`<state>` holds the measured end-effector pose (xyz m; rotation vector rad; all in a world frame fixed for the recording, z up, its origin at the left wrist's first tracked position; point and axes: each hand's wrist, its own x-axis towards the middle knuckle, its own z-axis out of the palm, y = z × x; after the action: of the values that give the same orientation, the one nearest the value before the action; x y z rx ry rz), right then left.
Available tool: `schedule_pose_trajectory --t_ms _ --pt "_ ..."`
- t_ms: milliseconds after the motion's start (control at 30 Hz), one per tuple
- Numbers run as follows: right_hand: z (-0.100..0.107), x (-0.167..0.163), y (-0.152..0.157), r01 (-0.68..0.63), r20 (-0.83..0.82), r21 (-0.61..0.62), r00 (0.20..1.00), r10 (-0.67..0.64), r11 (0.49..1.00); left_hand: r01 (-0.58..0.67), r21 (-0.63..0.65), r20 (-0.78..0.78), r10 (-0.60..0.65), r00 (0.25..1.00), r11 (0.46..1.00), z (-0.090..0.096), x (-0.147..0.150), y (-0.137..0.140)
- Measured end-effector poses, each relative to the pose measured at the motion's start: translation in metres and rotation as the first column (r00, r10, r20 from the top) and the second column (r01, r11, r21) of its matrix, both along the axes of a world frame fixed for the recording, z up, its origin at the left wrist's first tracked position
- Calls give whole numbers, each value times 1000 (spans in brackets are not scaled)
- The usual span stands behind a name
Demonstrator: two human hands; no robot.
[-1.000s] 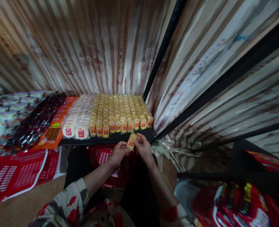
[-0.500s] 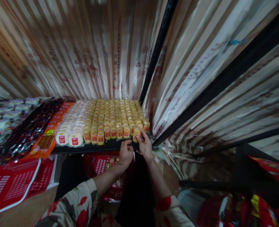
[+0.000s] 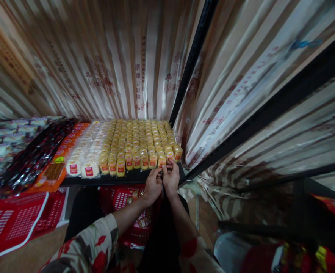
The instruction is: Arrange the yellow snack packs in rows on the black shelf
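Small yellow wrapped snacks (image 3: 140, 140) with red labels stand in tight rows on a dark shelf (image 3: 113, 179). My right hand (image 3: 171, 181) is at the right end of the front row, its thumb and fingers closed at the lower edge of a yellow snack packet (image 3: 161, 158). Close beside it, my left hand (image 3: 153, 186) has its fingers curled, the tips almost touching the right thumb. Whatever may lie between the left fingertips is hidden. White wrapped snacks (image 3: 89, 168) with red labels stand left of the yellow ones.
An orange snack pack (image 3: 52, 174), dark shiny packets (image 3: 33, 155) and white packets (image 3: 8, 132) lie farther left. A red basket (image 3: 120, 197) holding packets sits below the shelf, another red basket (image 3: 11, 220) at left. Black posts (image 3: 191, 64) and striped curtains (image 3: 144, 57) border the shelf.
The yellow packet my right hand held has settled into the front row near its right end. My right hand has come down slightly, and the left hand has moved right towards it.
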<state>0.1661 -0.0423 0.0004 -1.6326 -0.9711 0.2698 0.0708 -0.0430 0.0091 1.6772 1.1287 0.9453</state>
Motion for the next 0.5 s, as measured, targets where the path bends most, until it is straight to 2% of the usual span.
schedule_pose_trajectory --t_ms 100,333,500 --pt "-4 -3 -4 -9 4 45 1000 9 999 8 0 44 -8 999 1000 -3 0 2" --pt "-9 -3 -2 -28 169 61 985 17 998 56 34 54 -58 997 998 -6 0 7" --pt "-9 -13 -14 8 226 59 974 -21 998 66 77 18 -67 998 995 -7 -21 -5"
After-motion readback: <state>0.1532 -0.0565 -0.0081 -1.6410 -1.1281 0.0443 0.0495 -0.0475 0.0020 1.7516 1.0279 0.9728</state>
